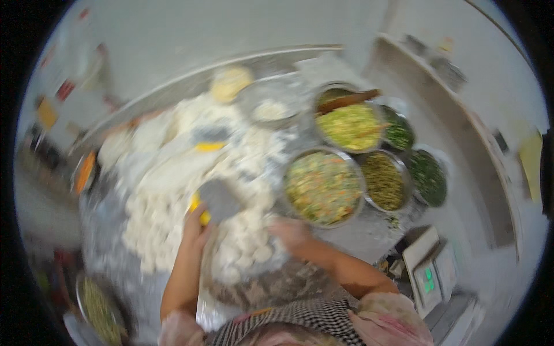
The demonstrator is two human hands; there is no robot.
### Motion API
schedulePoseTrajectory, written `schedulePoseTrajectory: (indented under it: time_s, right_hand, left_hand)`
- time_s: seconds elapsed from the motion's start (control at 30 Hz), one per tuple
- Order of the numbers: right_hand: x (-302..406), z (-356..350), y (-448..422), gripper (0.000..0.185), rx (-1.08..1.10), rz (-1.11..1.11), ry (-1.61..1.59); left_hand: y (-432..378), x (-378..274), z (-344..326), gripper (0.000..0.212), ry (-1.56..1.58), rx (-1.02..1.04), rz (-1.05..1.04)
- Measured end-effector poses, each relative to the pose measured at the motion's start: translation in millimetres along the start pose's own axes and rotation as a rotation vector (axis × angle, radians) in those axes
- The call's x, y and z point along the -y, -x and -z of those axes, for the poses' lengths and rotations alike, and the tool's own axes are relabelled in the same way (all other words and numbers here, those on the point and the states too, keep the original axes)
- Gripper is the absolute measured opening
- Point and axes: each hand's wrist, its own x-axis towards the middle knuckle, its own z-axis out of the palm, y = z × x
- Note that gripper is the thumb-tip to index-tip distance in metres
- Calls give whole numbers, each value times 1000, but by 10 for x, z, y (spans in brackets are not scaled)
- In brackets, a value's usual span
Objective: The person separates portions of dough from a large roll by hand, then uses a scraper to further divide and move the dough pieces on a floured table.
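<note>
My left hand [195, 227] grips the yellow handle of a dough scraper [220, 200], its wide grey blade lying over the dough. My right hand [291, 231], blurred by motion, is at the right edge of a heap of small dough pieces [249, 242]. Whether its fingers hold anything is unclear. A larger spread of cut dough pieces [151, 229] lies left of my left hand. Behind the scraper are a long pale mass of dough [173, 168] and a second yellow-handled scraper [210, 140]. Loose white flour [207, 112] covers the worktop around them.
Right of the dough stand a bowl of mixed chopped filling [324, 188], a bowl of pale green shreds [350, 125] with a wooden utensil [346, 101], and several bowls of greens [383, 181]. A metal basin [272, 106] stands behind; a digital scale [428, 277] sits at the lower right.
</note>
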Motion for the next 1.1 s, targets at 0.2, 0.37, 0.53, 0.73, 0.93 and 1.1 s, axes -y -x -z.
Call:
schedulePoseTrajectory:
  time_s: [0.2, 0.37, 0.53, 0.73, 0.93, 1.1]
  right_hand:
    - [313, 438, 1041, 26, 247, -687, -160]
    - [464, 516, 1489, 32, 21, -1110, -360]
    - [561, 379, 1457, 32, -92, -1127, -558]
    - [463, 311, 1290, 36, -131, -1125, -860]
    - [639, 61, 378, 58, -304, -1119, -1093]
    - [1242, 152, -128, 90, -222, -1064, -1562]
  left_hand:
    - [-274, -153, -463, 20, 102, -77, -1]
    - [-1011, -352, -909, 17, 144, -119, -119]
    - [-1370, -612, -996, 20, 283, 35, -414]
    - [-456, 352, -1250, 38, -119, 194, -368]
    - [910, 805, -1226, 45, -728, 356, -642]
    - [960, 752, -769, 51, -774, 344, -1288]
